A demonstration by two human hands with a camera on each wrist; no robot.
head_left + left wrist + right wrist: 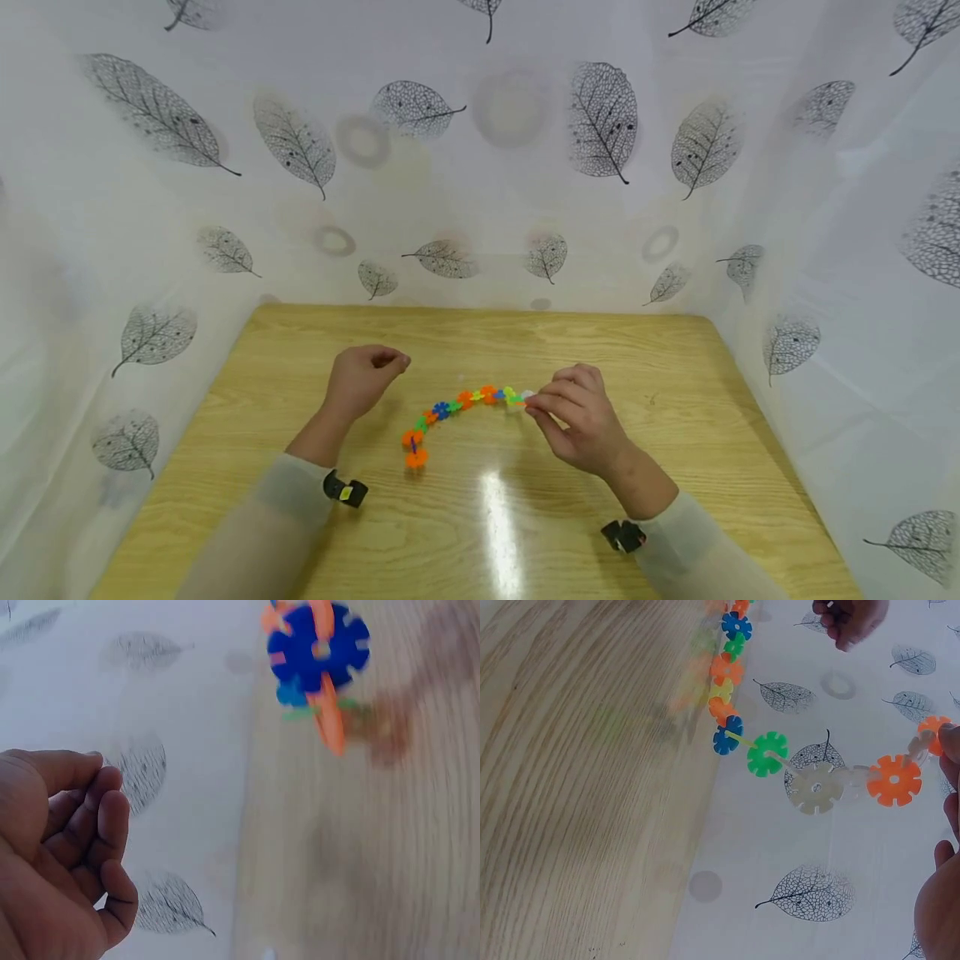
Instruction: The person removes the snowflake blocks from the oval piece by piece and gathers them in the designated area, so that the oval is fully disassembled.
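A curved chain of interlocking snowflake discs (467, 400) in orange, green, blue, yellow and clear plastic hangs over the table. At its right end, my right hand (581, 417) pinches an orange disc (931, 727) between thumb and fingers. Clear and orange discs follow along the chain in the right wrist view. My left hand (360, 379) is held apart from the chain, beyond its left end, fingers loosely curled toward the thumb and nothing visible in them. In the left wrist view a blue disc (351, 652) with orange discs slotted into it shows closest.
Beneath the hands lies a light wood-grain table (645, 375) with a bright glare streak near its front. White cloth (487, 192) printed with grey leaves stands around the back and sides. Black straps (345, 489) sit on both wrists over pale sleeves.
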